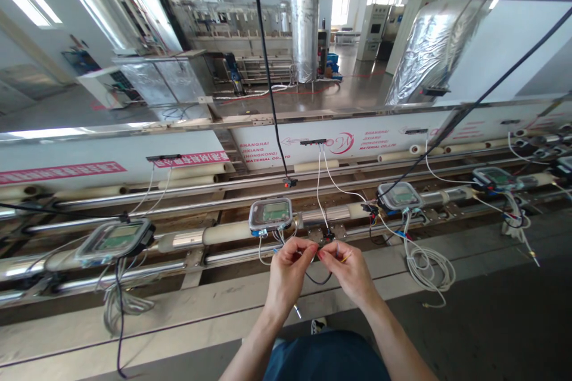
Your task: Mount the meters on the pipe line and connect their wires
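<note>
My left hand (286,274) and my right hand (346,271) are raised close together in front of a long test bench, both pinched on thin wires. A black wire (318,279) loops down between them, and white leads (320,190) run up from my fingertips to a black connector strip (313,142). Just above my left hand sits a meter (270,215) with a clear lid and green display, mounted on a metal pipe (214,232). Small clips near my fingers are too small to make out.
More such meters, one (114,238), another (399,195) and a third (495,177), sit along the pipe, each with dangling cables. A white cable coil (429,268) hangs right. A black cable (268,83) drops from above. The bench's steel ledge (179,315) runs before me.
</note>
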`<state>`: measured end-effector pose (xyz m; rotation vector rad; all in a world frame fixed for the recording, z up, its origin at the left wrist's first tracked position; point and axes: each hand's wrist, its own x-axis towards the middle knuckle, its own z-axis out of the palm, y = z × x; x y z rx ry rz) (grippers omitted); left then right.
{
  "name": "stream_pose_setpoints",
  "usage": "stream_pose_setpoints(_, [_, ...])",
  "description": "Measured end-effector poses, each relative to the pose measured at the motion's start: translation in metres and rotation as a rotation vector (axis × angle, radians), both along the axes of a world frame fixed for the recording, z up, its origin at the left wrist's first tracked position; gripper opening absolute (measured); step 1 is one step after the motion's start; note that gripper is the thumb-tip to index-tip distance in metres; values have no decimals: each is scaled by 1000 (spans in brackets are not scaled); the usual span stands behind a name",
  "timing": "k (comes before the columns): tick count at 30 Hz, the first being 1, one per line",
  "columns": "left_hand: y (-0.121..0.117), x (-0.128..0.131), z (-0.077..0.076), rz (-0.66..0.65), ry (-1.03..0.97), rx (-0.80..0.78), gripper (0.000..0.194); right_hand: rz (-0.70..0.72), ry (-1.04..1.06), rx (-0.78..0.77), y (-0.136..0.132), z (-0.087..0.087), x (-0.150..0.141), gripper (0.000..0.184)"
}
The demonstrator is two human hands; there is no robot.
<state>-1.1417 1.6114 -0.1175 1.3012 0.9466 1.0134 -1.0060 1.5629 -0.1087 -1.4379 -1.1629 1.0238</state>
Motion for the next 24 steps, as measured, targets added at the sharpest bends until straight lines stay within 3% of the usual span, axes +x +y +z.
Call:
stream_pose_setpoints(9, [10, -11, 19, -105, 254, 273, 22, -7, 4, 8, 0, -5, 2, 32])
stream_pose_setpoints(17, [20, -12, 28, -167, 338, 309, 23, -107, 85, 17, 3, -3, 2, 33])
stream_pose_setpoints(21, [19, -8, 26, -222, 379, 384, 23, -191, 102, 22, 4, -3, 5, 33])
stream_pose_setpoints(24, [31, -8, 19, -139, 347, 470, 21, -221, 146, -1, 6, -5, 9, 36])
